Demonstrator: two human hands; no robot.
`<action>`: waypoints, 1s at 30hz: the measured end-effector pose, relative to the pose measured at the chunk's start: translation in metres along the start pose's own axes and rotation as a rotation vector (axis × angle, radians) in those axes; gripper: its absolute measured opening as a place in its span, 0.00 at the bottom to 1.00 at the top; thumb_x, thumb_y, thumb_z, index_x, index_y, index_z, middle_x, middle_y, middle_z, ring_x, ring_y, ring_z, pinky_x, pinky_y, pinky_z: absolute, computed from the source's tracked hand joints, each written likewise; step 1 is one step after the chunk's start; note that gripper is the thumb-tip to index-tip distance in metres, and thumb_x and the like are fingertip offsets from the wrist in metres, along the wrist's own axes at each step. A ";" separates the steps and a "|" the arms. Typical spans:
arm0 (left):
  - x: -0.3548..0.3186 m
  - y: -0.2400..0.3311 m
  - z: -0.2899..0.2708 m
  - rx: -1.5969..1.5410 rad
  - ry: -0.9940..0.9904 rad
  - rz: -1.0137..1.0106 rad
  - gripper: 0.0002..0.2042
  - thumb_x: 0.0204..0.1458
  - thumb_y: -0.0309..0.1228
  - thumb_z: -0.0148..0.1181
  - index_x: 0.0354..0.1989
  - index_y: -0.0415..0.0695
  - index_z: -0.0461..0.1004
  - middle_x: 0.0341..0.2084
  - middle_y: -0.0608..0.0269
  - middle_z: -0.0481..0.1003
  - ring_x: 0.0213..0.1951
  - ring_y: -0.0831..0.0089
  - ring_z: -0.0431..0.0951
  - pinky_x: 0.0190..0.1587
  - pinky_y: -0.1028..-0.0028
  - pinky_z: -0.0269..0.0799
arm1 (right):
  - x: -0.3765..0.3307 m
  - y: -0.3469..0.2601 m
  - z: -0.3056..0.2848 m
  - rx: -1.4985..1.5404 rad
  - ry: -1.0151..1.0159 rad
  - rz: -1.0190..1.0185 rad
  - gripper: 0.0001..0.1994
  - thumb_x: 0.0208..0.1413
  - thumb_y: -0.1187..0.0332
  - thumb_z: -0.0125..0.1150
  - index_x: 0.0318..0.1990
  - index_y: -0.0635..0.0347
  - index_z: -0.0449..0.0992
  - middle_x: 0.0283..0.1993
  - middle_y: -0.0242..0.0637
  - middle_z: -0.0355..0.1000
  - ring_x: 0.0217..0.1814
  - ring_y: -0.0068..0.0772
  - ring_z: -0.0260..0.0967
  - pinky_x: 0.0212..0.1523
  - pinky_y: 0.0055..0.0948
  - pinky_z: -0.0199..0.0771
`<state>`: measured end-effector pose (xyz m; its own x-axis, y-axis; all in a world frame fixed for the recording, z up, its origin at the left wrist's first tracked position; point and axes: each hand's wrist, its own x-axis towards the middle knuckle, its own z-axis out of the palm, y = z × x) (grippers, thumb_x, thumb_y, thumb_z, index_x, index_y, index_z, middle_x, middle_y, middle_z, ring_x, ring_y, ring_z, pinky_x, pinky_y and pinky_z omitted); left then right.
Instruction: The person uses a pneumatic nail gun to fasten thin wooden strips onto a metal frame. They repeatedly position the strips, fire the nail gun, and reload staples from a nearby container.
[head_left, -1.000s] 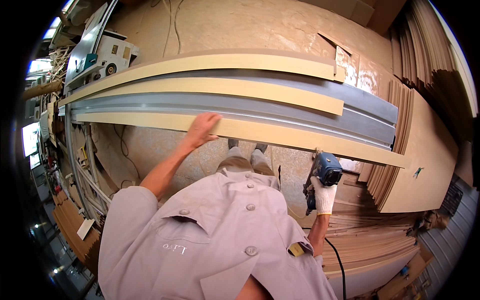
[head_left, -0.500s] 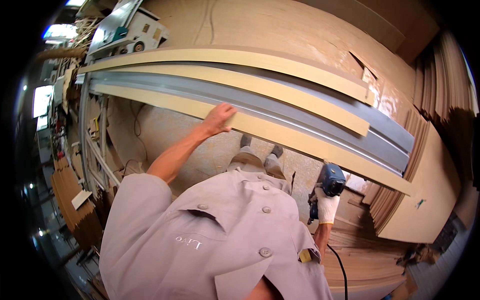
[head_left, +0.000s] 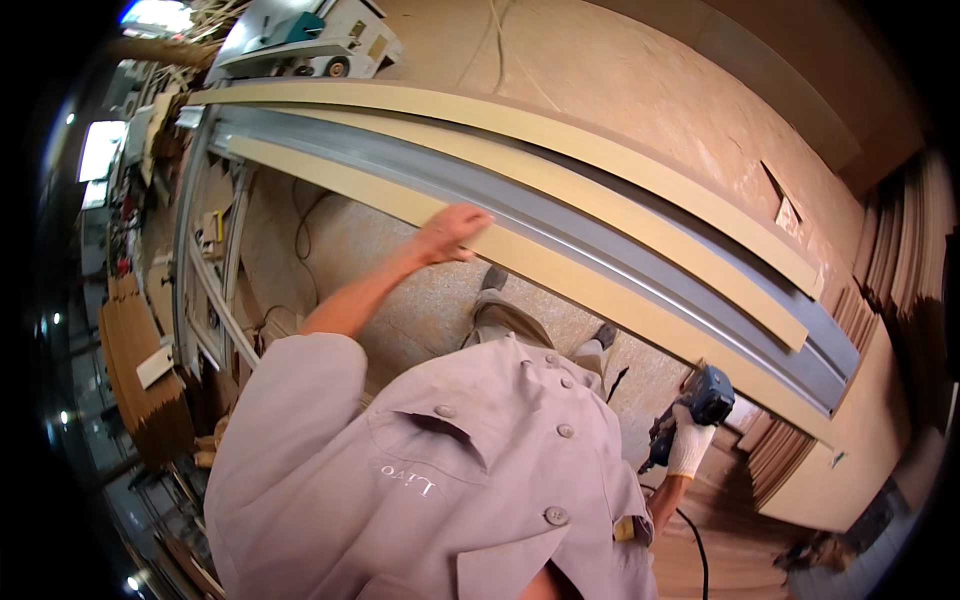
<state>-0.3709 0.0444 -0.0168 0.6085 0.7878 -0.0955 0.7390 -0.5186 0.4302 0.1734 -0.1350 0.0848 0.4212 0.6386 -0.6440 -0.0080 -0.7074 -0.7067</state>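
Note:
My bare left hand is closed at the nearest of three long pale strips, thumb toward me and fingers over its top; contact under the hand is hidden. This near strip lies along the front of a grey metal beam. In a white knitted glove, my right hand grips a dark blue corded power tool at the strip's front edge, close to its right end. Its working end is hidden, so I cannot tell its exact kind. The middle strip and far strip rest farther back.
A metal stand carries the beam's left end. A white wheeled machine stands at the far left. Stacked brown panels are at the right, beside a large pale panel. The black cord hangs by my right forearm.
The whole view has shifted, so strips and beam appear farther right. The power tool in my right hand has moved along the near strip toward its right end. My left hand remains on the strip.

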 end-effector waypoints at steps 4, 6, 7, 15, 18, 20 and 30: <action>-0.056 -0.090 -0.031 -0.034 -0.027 -0.010 0.38 0.38 0.27 0.74 0.65 0.40 0.71 0.55 0.49 0.74 0.58 0.50 0.74 0.63 0.58 0.71 | -0.021 -0.011 0.079 -0.018 0.019 -0.070 0.04 0.56 0.74 0.64 0.37 0.64 0.79 0.21 0.35 0.74 0.20 0.29 0.72 0.23 0.28 0.73; -0.061 -0.113 -0.049 -0.078 -0.076 -0.020 0.38 0.38 0.27 0.74 0.64 0.40 0.71 0.55 0.49 0.74 0.58 0.49 0.74 0.63 0.58 0.71 | -0.036 -0.022 0.120 0.085 0.053 -0.010 0.04 0.56 0.74 0.65 0.37 0.64 0.79 0.21 0.34 0.74 0.20 0.28 0.72 0.24 0.27 0.72; -0.061 -0.113 -0.047 -0.047 -0.039 0.024 0.37 0.36 0.26 0.74 0.62 0.38 0.72 0.52 0.49 0.74 0.56 0.50 0.74 0.61 0.59 0.72 | -0.034 -0.019 0.132 0.066 0.017 -0.008 0.04 0.56 0.74 0.65 0.37 0.64 0.79 0.21 0.34 0.74 0.20 0.28 0.72 0.23 0.27 0.71; -0.062 -0.109 -0.038 -0.052 0.054 0.029 0.34 0.31 0.25 0.74 0.53 0.37 0.71 0.43 0.52 0.72 0.49 0.51 0.73 0.54 0.59 0.74 | -0.046 -0.025 0.192 0.028 0.023 -0.018 0.09 0.54 0.75 0.66 0.42 0.65 0.78 0.24 0.34 0.73 0.21 0.29 0.71 0.24 0.27 0.73; -0.064 -0.107 -0.039 -0.020 0.027 -0.003 0.34 0.31 0.25 0.74 0.54 0.37 0.70 0.44 0.52 0.72 0.50 0.50 0.72 0.54 0.58 0.73 | -0.047 -0.024 0.196 0.040 0.033 -0.051 0.09 0.54 0.75 0.65 0.43 0.65 0.78 0.24 0.34 0.73 0.20 0.30 0.72 0.24 0.28 0.73; -0.063 -0.109 -0.041 -0.036 0.008 0.011 0.34 0.32 0.26 0.74 0.55 0.37 0.70 0.44 0.51 0.72 0.50 0.50 0.72 0.55 0.58 0.72 | -0.047 -0.019 0.199 0.022 0.006 -0.059 0.09 0.55 0.75 0.64 0.43 0.64 0.78 0.24 0.35 0.74 0.20 0.30 0.72 0.24 0.28 0.74; -0.071 -0.102 -0.049 -0.069 -0.014 0.015 0.39 0.35 0.24 0.73 0.63 0.33 0.68 0.53 0.49 0.73 0.56 0.50 0.72 0.61 0.59 0.71 | -0.076 -0.019 0.271 -0.135 -0.114 0.070 0.10 0.52 0.77 0.64 0.43 0.65 0.77 0.31 0.35 0.77 0.24 0.29 0.75 0.28 0.31 0.76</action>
<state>-0.5037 0.0575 -0.0096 0.6238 0.7751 -0.1008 0.7083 -0.5060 0.4923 -0.1046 -0.0879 0.0678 0.3187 0.6113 -0.7243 0.0918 -0.7805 -0.6184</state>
